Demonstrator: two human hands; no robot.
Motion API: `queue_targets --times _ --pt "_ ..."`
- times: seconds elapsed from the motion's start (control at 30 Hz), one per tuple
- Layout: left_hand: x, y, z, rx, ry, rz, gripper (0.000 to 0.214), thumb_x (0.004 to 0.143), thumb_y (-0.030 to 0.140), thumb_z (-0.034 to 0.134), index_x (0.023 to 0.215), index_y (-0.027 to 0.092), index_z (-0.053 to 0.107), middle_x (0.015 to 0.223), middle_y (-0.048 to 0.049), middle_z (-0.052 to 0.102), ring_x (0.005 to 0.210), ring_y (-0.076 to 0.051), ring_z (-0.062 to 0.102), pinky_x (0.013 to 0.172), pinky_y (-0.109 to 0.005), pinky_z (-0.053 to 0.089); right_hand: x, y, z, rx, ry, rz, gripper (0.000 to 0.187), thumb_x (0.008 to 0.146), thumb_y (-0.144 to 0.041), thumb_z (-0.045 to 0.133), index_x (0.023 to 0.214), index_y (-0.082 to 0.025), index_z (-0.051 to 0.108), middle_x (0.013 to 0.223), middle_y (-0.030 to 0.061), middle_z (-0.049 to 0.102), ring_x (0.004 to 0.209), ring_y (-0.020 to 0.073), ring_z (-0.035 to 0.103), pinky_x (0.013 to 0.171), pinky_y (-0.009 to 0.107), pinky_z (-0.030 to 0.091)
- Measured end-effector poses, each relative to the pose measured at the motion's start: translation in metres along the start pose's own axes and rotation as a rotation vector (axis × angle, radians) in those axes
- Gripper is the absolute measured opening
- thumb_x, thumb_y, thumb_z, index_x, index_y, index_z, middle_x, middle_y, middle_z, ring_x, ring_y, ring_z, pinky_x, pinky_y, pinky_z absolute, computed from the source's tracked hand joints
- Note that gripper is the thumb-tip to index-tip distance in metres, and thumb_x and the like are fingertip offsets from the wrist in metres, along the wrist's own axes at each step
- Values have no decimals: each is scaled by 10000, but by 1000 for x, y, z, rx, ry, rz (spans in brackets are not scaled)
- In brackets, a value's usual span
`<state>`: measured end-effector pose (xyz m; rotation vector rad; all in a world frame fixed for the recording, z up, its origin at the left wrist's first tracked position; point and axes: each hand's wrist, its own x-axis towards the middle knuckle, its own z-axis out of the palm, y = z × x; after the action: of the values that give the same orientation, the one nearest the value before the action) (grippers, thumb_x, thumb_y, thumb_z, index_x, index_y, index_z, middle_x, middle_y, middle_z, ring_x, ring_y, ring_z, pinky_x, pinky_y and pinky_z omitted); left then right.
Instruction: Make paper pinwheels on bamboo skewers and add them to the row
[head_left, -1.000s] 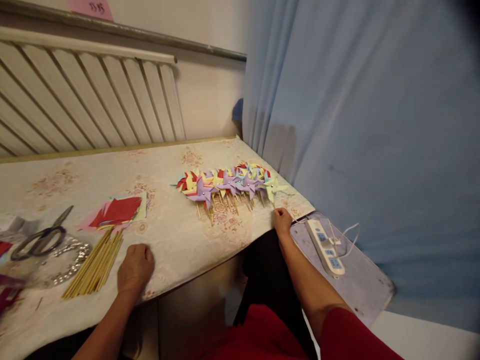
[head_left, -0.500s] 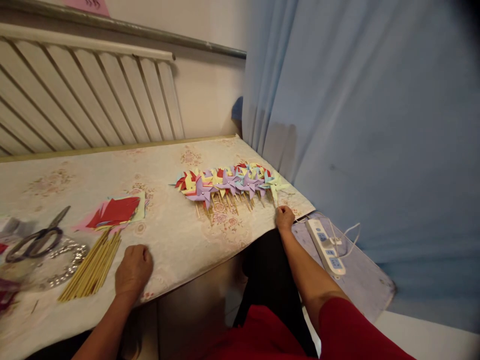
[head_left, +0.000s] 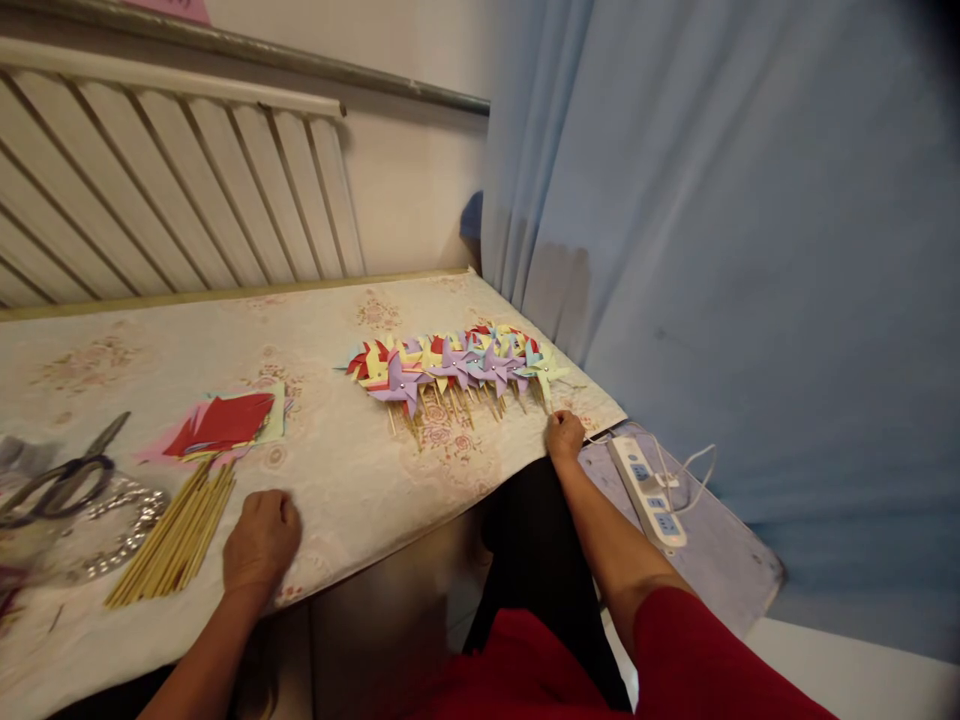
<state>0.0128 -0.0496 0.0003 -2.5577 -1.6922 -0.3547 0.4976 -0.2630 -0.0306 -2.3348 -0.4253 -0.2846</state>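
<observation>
At the right end of the table, my right hand (head_left: 565,436) is closed in a pinch around the lower end of the stick of a pale green paper pinwheel (head_left: 547,373). This pinwheel lies at the end of a row of colourful pinwheels (head_left: 452,362), their sticks pointing towards me. My left hand (head_left: 262,540) rests on the table near its front edge, fingers curled in, with nothing visible in them. Just left of it is a bundle of thin wooden sticks (head_left: 176,535). Behind the sticks lies a pile of coloured paper squares (head_left: 225,425), red on top.
Dark-handled scissors (head_left: 67,485) and small shiny metal pieces (head_left: 139,525) are at the left. A white power strip (head_left: 646,492) with cables sits on a lower surface at the right. A blue curtain (head_left: 712,280) hangs beside the table, and a radiator (head_left: 187,190) stands behind it.
The whole view has shifted slightly, so things appear a little further left. Both hands keep their places and their closed shape; the pinwheels lie as before.
</observation>
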Motion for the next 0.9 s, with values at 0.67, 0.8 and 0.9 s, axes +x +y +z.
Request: queue_targets --times 0.67,0.8,0.9 --pt "1 2 -3 -3 -35 -19 325 973 337 328 992 160 600 1092 -137 607 876 -237 614 661 -334 412 -3 -5 -2 -44 7 -13 280 811 -200 483 898 -113 734 883 147 703 822 235 585 794 321 400" --pt "1 2 -2 -16 -30 -15 322 972 338 325 984 166 597 1091 -132 602 871 -235 612 661 -336 414 -3 -5 -3 -43 8 -14 282 806 -202 481 899 -116 733 884 148 702 815 236 583 796 324 404" --pt "1 1 -1 -14 -23 -8 321 972 338 328 978 164 597 1075 -133 602 873 -234 611 665 -336 415 -3 -5 -3 -44 4 -11 278 804 -205 483 889 -119 732 877 148 700 811 239 583 789 328 407"
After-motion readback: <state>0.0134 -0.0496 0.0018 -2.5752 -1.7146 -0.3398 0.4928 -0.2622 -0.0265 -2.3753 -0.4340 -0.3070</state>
